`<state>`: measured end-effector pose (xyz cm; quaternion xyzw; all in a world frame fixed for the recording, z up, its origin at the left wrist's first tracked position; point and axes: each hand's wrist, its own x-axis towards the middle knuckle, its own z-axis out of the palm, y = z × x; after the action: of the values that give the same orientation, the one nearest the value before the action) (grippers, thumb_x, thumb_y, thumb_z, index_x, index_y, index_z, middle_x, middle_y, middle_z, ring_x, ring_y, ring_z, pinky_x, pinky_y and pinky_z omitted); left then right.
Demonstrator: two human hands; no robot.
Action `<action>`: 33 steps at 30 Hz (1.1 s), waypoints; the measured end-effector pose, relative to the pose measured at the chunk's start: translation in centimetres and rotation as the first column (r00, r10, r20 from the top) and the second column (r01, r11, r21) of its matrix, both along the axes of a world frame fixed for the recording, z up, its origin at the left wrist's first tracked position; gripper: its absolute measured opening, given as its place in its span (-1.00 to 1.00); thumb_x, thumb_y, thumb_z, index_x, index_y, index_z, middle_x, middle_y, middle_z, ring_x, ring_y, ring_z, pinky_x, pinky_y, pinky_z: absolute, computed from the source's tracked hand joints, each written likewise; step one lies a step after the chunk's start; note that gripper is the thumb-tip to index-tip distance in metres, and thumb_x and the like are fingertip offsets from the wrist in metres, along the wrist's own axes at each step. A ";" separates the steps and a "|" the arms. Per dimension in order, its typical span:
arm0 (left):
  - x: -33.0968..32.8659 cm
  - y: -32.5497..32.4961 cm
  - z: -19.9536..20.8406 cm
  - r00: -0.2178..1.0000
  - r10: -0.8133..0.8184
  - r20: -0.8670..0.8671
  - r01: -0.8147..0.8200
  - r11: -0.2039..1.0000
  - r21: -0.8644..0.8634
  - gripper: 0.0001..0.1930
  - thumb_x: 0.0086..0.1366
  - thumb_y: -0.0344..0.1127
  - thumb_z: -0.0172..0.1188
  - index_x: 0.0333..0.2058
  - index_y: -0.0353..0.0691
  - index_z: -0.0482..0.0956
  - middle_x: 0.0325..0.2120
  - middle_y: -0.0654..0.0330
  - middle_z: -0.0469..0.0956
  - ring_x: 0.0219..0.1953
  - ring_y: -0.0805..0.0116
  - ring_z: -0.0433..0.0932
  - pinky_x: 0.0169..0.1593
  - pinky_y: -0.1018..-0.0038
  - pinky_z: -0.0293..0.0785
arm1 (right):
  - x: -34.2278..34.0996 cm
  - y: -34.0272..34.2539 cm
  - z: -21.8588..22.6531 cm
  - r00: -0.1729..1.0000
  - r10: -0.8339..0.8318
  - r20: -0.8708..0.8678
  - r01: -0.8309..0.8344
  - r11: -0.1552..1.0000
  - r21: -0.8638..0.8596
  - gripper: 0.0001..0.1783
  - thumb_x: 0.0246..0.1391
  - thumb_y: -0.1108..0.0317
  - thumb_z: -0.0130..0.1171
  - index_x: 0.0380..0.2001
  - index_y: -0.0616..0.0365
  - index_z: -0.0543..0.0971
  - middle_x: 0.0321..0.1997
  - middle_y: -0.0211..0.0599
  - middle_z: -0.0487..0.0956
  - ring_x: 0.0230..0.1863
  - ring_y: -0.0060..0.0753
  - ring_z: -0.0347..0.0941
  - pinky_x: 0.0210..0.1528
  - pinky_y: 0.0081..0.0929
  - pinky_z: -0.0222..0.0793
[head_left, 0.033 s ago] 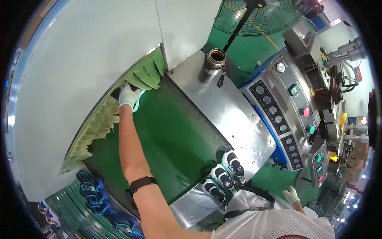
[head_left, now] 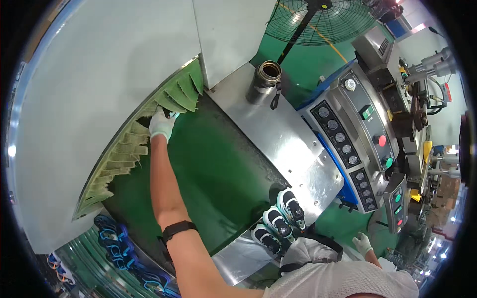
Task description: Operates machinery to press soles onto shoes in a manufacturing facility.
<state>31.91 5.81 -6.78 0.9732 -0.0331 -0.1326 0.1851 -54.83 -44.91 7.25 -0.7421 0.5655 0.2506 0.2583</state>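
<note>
In the head view, the left arm is lying stretched out over the green belt (head_left: pixel 208 164), slightly bent, with a black band (head_left: pixel 179 229) circling it near the elbow. The left hand (head_left: pixel 160 124), in a white knit glove, is resting at the belt's left edge, its fingers pointing away from the person and in under the strips (head_left: pixel 124 154). The fingertips are hiding there, so I cannot tell whether they are closing on the shoe (head_left: pixel 174 114) or only touching it. That shoe is sitting at the same edge of the belt, mostly covered by glove and strips; only a dark and pale teal bit is showing, so where its toe is pointing and how its long axis is running cannot be told.

The right hand (head_left: pixel 363 242), also gloved, is hanging well apart from the belt, to its right; its fingers are showing too small to tell how wide they are standing.

The strips are forming an overlapping, cloth-like fringe along the belt's left edge, ragged at the ends, under a smooth pale housing (head_left: pixel 134 59). Along the belt's right side, a shiny steel ledge (head_left: pixel 268 129) is carrying an uncapped metal bottle (head_left: pixel 263 92). Three sneakers (head_left: pixel 279 221), white, teal and black, are standing side by side at the belt's near right corner, their long axes slanting away from it.
</note>
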 end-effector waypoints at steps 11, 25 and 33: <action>-25.1 -6.0 2.1 0.946 -0.325 0.009 0.325 0.946 0.024 -0.29 0.08 -0.17 0.36 0.15 -0.38 0.33 -0.10 -0.19 0.52 -0.07 -0.22 0.55 0.01 -0.01 0.48 | 14.4 1.1 -1.9 0.874 0.435 0.215 -0.454 0.889 0.048 -0.41 0.13 0.13 0.19 0.14 0.29 0.51 0.25 0.08 0.49 0.28 0.06 0.40 0.32 -0.23 0.31; -44.8 -21.7 23.8 0.887 -0.432 0.163 0.283 0.230 -0.931 -0.51 0.35 -0.28 0.23 0.15 -0.44 0.40 0.05 -0.03 0.52 0.08 0.17 0.52 0.16 0.24 0.47 | 27.9 4.3 6.4 0.654 -0.296 0.696 -0.669 0.202 0.715 -0.44 0.34 -0.07 0.06 0.10 0.20 0.54 0.06 -0.19 0.65 0.04 -0.41 0.56 0.11 -0.40 0.44; -44.0 -43.5 37.2 0.392 -0.838 0.380 0.758 0.060 -0.649 -0.49 0.32 -0.44 0.23 0.22 -0.42 0.40 0.12 0.00 0.53 0.15 0.19 0.52 0.25 0.35 0.43 | 21.4 -3.6 12.7 0.210 -0.950 0.229 -0.633 0.046 0.773 -0.34 0.13 0.15 0.36 0.23 0.18 0.43 0.10 -0.27 0.62 0.04 -0.44 0.58 0.16 -0.36 0.50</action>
<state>-12.06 -37.66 30.44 0.6064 -0.6039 -0.2317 0.4625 -33.42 -48.47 19.98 -0.1710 0.0549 -0.0169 0.9836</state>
